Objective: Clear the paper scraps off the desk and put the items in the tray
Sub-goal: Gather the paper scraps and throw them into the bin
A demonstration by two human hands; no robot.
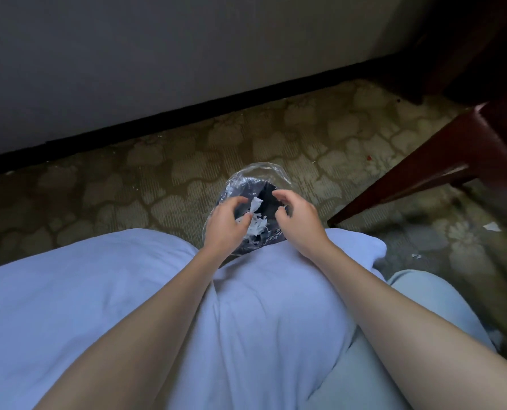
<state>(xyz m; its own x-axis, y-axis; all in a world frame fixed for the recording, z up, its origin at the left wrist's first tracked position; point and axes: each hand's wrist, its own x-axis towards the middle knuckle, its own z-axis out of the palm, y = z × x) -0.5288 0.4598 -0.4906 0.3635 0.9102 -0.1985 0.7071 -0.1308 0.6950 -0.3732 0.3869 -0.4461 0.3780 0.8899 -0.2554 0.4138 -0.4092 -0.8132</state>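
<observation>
The likeliest slip is that the light paper scraps (pixel 256 227) drift past the rim of the bin (pixel 255 173) and land on the carpet (pixel 113 184), because they sit loose between the two hands above the bin's mouth, where the clear liner bulges unevenly. Two stray white bits (pixel 491 226) lie on the carpet to the right, below the dark wooden frame (pixel 441 161), and could be overlooked. Both bare forearms reach down past the pale shirt (pixel 98 291) toward the bin. The left hand (pixel 225 221) hangs over the bin's near left rim, fingers loosely curled with scraps at their tips; whether it pinches them or they fall free cannot be told. The right hand (pixel 301 217) hovers over the near right rim, fingers loosely curled and apart, holding nothing visible. No tray is in view.
</observation>
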